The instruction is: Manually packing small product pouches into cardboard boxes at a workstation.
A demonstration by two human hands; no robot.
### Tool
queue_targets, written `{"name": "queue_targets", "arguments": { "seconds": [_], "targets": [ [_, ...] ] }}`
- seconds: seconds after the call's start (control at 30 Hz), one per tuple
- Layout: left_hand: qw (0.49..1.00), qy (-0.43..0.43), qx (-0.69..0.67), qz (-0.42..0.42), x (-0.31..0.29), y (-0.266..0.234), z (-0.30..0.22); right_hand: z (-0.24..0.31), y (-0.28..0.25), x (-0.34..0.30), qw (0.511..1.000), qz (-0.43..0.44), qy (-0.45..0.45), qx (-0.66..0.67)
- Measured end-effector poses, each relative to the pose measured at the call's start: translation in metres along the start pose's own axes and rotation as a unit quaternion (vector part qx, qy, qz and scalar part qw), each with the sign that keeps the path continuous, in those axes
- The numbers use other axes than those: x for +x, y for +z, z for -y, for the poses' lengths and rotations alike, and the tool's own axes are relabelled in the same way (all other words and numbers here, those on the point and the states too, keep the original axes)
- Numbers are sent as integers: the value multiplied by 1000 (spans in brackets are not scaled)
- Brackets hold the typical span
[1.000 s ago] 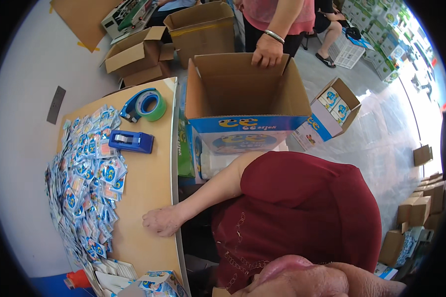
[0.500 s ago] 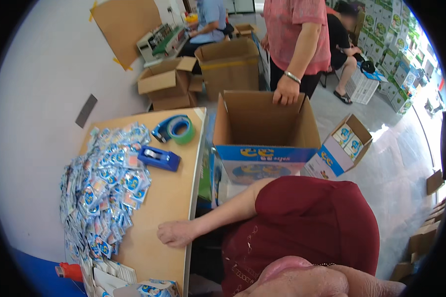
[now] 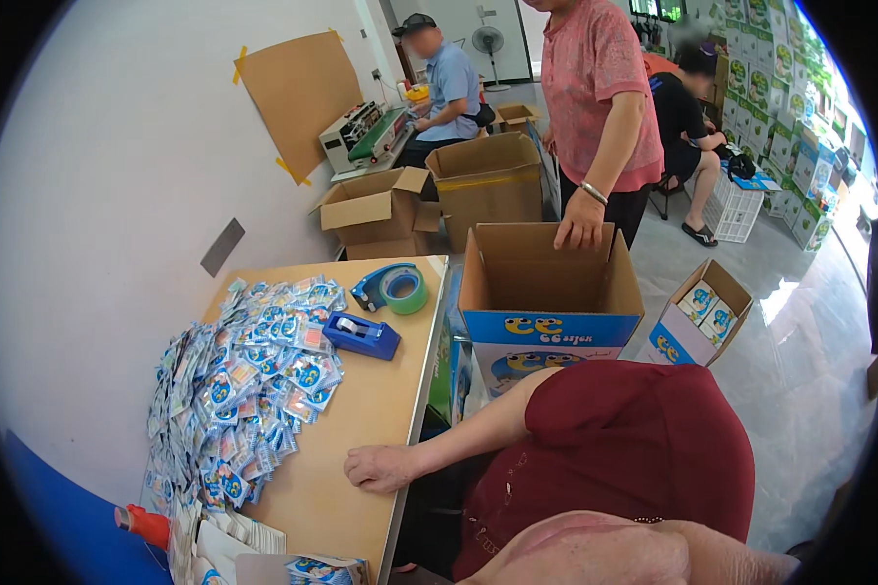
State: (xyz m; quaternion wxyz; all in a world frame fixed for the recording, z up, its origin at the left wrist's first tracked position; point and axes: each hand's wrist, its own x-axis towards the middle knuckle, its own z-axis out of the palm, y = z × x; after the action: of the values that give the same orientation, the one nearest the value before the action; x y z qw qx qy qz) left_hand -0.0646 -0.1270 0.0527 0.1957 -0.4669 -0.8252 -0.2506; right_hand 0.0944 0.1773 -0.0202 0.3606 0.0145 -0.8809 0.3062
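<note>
My right hand [image 3: 380,469] rests on the wooden table [image 3: 361,395] near its right edge. Its fingers are curled in, with nothing showing in them. Left of it lies a big heap of small blue-and-white plastic packets [image 3: 249,375]. Beyond the hand stand a blue tape dispenser [image 3: 363,336] and a second dispenser with a green roll of tape [image 3: 402,289]. At the near end are a stack of white cards [image 3: 249,531] and a small box [image 3: 341,569] holding some packets. My left hand is out of sight.
A large open blue-and-white carton [image 3: 556,331] stands beyond my arm, a standing person's hand [image 3: 581,218] on its rim. Right of it is a smaller carton [image 3: 668,346] with boxes inside. Brown cartons [image 3: 488,190] and two seated people are farther back. Stacked cartons [image 3: 756,88] line the right.
The view has swung up and left, so the scene sits lower and farther right. My right hand stays on the table. The standing person's hand remains on the carton's rim.
</note>
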Motion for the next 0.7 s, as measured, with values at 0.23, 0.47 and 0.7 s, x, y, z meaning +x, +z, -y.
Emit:
{"name": "queue_targets", "arguments": {
  "seconds": [0.23, 0.47, 0.7],
  "targets": [
    [982, 32, 139, 121, 1, -6, -3, -1, 0, -1, 1000, 1, 9, -2],
    [910, -4, 320, 262, 3, 22, 29, 5, -4, -2, 1000, -7, 13, -6],
    [942, -126, 175, 258, 34, -13, -39, 6, 3, -4, 1000, 3, 12, 10]
  ]
}}
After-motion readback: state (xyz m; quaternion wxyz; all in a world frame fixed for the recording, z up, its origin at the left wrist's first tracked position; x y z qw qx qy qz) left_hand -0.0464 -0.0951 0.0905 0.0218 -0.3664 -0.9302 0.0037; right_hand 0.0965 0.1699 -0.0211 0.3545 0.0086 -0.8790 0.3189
